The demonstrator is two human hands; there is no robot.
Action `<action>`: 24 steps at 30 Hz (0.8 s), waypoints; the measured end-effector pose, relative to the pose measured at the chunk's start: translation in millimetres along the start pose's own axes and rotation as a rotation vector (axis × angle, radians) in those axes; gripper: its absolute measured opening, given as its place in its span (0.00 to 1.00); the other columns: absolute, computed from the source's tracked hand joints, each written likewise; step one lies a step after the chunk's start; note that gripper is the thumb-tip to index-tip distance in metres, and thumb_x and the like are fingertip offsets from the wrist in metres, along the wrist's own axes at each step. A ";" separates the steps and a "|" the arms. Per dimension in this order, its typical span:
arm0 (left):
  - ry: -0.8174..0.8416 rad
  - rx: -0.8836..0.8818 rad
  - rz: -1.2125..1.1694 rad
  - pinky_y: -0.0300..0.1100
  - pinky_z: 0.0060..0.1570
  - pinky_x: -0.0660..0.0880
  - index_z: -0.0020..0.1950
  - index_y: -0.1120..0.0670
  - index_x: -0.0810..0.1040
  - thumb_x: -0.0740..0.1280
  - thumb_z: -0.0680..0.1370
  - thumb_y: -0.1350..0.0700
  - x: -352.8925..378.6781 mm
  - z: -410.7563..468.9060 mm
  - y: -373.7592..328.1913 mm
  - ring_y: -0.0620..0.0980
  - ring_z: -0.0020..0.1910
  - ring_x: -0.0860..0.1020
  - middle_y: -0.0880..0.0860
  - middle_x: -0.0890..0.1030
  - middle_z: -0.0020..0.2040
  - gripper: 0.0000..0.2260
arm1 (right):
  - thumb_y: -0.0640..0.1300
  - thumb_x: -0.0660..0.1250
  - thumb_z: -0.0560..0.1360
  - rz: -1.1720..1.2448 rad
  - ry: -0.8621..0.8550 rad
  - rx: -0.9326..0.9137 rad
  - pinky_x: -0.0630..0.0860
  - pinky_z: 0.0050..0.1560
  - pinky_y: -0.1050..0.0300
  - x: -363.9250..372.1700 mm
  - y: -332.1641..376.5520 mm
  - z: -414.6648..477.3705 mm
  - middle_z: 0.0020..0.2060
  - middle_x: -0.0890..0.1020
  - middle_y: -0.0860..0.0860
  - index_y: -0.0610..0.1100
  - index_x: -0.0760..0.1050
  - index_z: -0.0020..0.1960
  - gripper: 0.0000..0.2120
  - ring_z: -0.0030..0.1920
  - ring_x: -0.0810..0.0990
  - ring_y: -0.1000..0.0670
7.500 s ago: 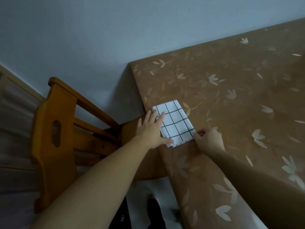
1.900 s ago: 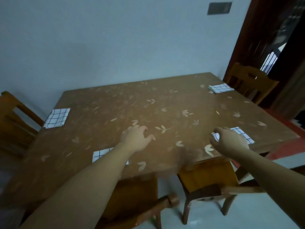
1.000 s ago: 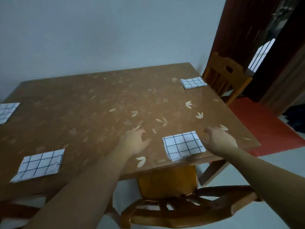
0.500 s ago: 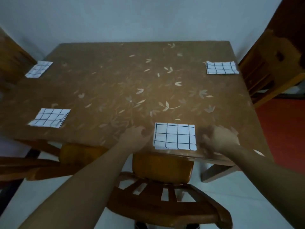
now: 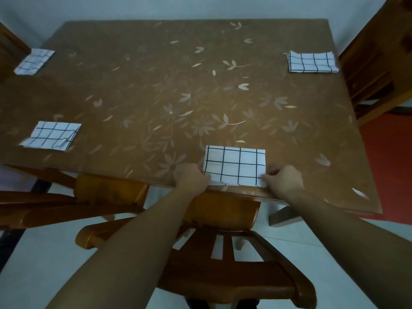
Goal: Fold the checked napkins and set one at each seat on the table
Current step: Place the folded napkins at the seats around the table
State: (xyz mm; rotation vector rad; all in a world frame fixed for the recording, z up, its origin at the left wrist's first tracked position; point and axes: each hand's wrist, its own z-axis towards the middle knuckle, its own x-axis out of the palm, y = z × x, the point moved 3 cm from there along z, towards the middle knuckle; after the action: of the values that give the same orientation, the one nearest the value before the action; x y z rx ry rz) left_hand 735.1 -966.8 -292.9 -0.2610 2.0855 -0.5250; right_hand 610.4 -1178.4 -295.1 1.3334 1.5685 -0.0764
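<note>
White checked napkin [image 5: 236, 167], folded into a rectangle, lies at the near edge of the brown flower-patterned bench [image 5: 156, 85], directly above a wooden chair [image 5: 223, 259] pushed under it. The left hand [image 5: 192, 179] and right hand [image 5: 283, 180], knuckles up and fingers curled, each hold a near corner in a closed grip, forearms reaching over the chair back. The near-left napkin [image 5: 53, 136], far-left napkin [image 5: 34, 61] and far-right napkin [image 5: 312, 61] sit well apart, with wide patterned surface between them.
</note>
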 end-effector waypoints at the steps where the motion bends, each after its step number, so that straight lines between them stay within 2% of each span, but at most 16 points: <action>1: -0.006 -0.005 -0.014 0.43 0.39 0.75 0.46 0.56 0.78 0.67 0.78 0.54 0.2 1.6 0.6 0.50 0.38 0.77 0.53 0.79 0.39 0.05 | 0.47 0.70 0.74 0.008 -0.008 0.005 0.79 0.46 0.53 0.9 1.1 0.6 0.41 0.83 0.47 0.43 0.83 0.46 0.07 0.44 0.81 0.47; 4: -0.027 -0.029 -0.058 0.47 0.52 0.78 0.55 0.56 0.80 0.68 0.78 0.55 -1.4 7.1 4.2 0.52 0.49 0.79 0.55 0.81 0.50 0.09 | 0.44 0.69 0.74 0.034 -0.018 0.013 0.76 0.42 0.56 4.8 7.4 -0.4 0.40 0.82 0.48 0.43 0.83 0.47 0.06 0.42 0.81 0.48; 7: -0.036 -0.049 -0.116 0.49 0.58 0.77 0.59 0.57 0.80 0.68 0.77 0.56 -3.4 10.5 8.5 0.54 0.55 0.79 0.56 0.81 0.56 0.11 | 0.42 0.69 0.74 0.087 -0.020 0.031 0.80 0.45 0.51 10.3 14.8 -3.0 0.39 0.83 0.46 0.42 0.82 0.44 0.04 0.42 0.82 0.45; 14: -0.029 -0.068 -0.193 0.48 0.56 0.77 0.61 0.56 0.78 0.68 0.78 0.56 -22.0 21.1 33.0 0.52 0.53 0.78 0.55 0.80 0.57 0.12 | 0.44 0.69 0.75 0.130 0.007 0.015 0.78 0.45 0.54 32.2 34.5 -0.1 0.43 0.83 0.47 0.45 0.80 0.44 0.03 0.44 0.82 0.47; 18: -0.021 -0.065 -0.182 0.45 0.55 0.76 0.64 0.56 0.78 0.67 0.78 0.57 -29.6 25.2 41.2 0.53 0.56 0.78 0.55 0.80 0.59 0.14 | 0.45 0.68 0.76 0.123 0.043 -0.004 0.74 0.38 0.60 41.3 42.1 0.1 0.44 0.83 0.48 0.48 0.79 0.44 0.03 0.43 0.81 0.50; 24: 0.005 -0.029 -0.164 0.43 0.53 0.75 0.64 0.56 0.77 0.67 0.78 0.59 -25.8 27.2 36.1 0.53 0.57 0.77 0.55 0.79 0.59 0.14 | 0.44 0.67 0.77 0.093 0.019 0.011 0.74 0.41 0.59 38.0 39.1 1.8 0.45 0.83 0.48 0.43 0.82 0.51 0.07 0.45 0.81 0.48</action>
State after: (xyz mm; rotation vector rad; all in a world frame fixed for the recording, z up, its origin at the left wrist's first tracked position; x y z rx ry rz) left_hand 772.6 -932.2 -303.0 -0.4510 2.0890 -0.5940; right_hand 646.6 -1138.3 -302.2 1.4167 1.5216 -0.0148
